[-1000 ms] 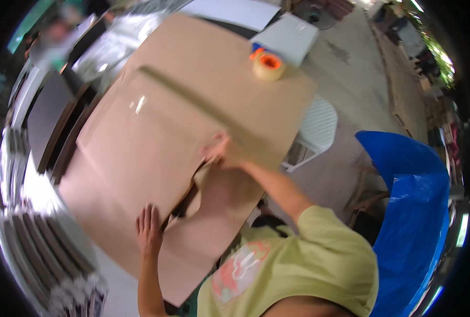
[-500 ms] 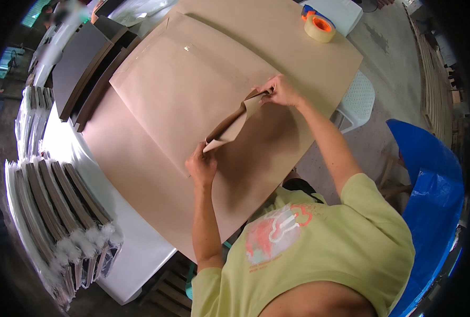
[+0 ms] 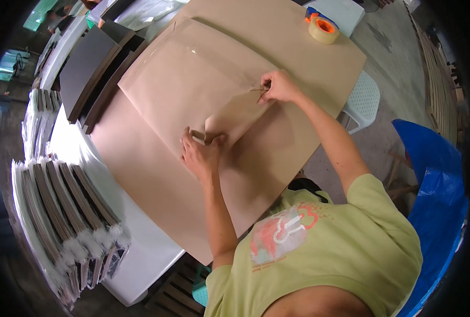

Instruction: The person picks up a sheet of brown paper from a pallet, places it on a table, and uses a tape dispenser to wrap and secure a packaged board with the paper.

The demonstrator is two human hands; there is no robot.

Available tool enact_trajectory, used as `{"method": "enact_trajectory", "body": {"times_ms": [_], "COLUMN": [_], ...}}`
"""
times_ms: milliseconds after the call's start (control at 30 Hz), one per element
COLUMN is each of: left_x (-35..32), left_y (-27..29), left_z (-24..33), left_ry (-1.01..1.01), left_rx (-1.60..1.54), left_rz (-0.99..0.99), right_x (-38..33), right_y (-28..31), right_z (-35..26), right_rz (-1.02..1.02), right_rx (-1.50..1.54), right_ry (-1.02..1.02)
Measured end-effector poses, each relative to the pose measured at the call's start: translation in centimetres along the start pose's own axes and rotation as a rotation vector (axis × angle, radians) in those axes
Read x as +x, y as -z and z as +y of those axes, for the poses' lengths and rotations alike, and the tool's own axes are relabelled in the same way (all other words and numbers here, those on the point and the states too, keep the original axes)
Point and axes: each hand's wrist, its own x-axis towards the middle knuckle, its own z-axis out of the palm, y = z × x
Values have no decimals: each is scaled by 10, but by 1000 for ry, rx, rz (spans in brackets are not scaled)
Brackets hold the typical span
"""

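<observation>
A large flat kraft paper parcel (image 3: 177, 79) lies on a wider brown sheet (image 3: 161, 195). Its near end has a paper flap (image 3: 237, 119) folded back over the top. At the flap's right end, my right hand (image 3: 280, 87) pinches the paper edge between thumb and fingers. My left hand (image 3: 200, 156) rests at the opposite end, thumb and fingers spread apart around a raised corner fold. What lies inside the parcel is hidden by the paper.
An orange-cored tape roll (image 3: 323, 30) sits at the far right. Dark panels (image 3: 90, 66) lie at the left edge, above several plastic-wrapped panels (image 3: 68, 201) standing upright. A pale stool (image 3: 363, 103) and a blue sheet (image 3: 435, 206) are on the right.
The flap, which stood up as an open fold, now lies flatter over the parcel. My left hand has loosened its pinch and spread its fingers; my right hand still pinches the edge.
</observation>
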Motion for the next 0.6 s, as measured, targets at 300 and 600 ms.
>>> {"method": "enact_trajectory", "body": {"times_ms": [300,600], "left_x": [-58,-48], "left_y": [-59,-55], "left_z": [7,8], "left_ry": [-672,-581], "left_rx": [245,152], "left_rz": [28,-35], "right_x": [25,-73], "right_y": [1,-33], "right_z": [0,-25], "right_rz": [-130,-15], "right_rx": [-88,-627], "right_ry": [-254,679]}}
